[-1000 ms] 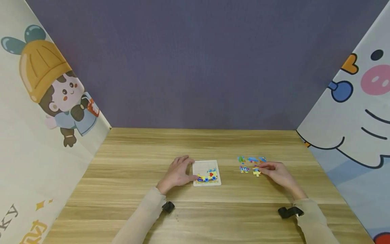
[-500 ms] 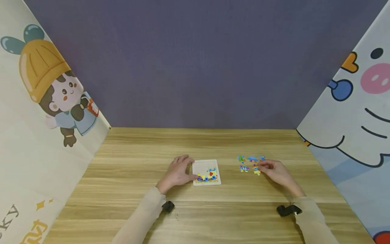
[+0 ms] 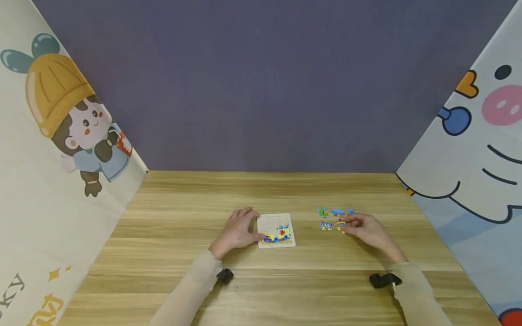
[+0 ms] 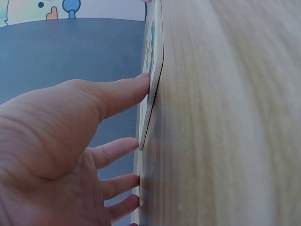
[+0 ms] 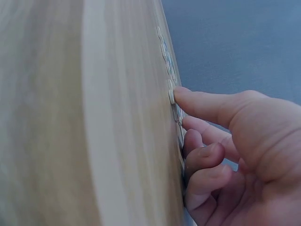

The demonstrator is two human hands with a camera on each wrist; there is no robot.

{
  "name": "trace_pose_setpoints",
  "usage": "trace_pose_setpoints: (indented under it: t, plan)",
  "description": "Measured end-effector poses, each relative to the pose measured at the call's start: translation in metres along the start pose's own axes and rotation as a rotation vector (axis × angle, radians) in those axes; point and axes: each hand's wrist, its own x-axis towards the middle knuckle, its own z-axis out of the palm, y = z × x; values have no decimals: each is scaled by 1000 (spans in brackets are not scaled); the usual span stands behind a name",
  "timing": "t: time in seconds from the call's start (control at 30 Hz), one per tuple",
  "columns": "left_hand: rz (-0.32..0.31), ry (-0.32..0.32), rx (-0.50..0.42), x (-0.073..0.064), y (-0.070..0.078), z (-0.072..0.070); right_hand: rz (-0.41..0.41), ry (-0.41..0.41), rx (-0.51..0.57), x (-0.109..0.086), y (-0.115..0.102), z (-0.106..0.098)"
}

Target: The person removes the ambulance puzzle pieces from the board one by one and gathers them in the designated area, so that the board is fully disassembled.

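A square puzzle board with a pale rim lies flat on the table. Its lower part holds joined pieces showing a yellow vehicle with blue wheels. My left hand rests at the board's left side, thumb on its edge and the other fingers spread out straight. To the right, my right hand pinches a small yellow and blue puzzle piece between thumb and index finger, low over the table. The remaining fingers are curled. The thumb and fingertips partly hide that piece in the head view.
Several loose pieces lie close to the right hand: a green one, a blue one and a blue and yellow one. The wooden table meets a dark back wall and printed side panels.
The right hand has shifted slightly left, and the piece under its fingers has turned and become more covered. The left hand and board stay where they were.
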Motion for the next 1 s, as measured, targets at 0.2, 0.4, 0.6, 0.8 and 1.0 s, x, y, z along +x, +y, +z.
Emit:
trace_pose_setpoints:
  t: [0.2,0.4,0.6,0.8,1.0]
  plan:
    - [1,-3,2,0,0,0,8,0,-3,0,0,-1]
    - [7,5,0,0,0,1,8,20,-11,1,1,0]
    - [7,7,-2,0,0,1,-8,26,9,0,1,0]
    - [5,5,5,-1,1,1,-24,26,25,0,0,0]
    - [2,6,10,-1,2,1,-57,46,10,4,-15,5]
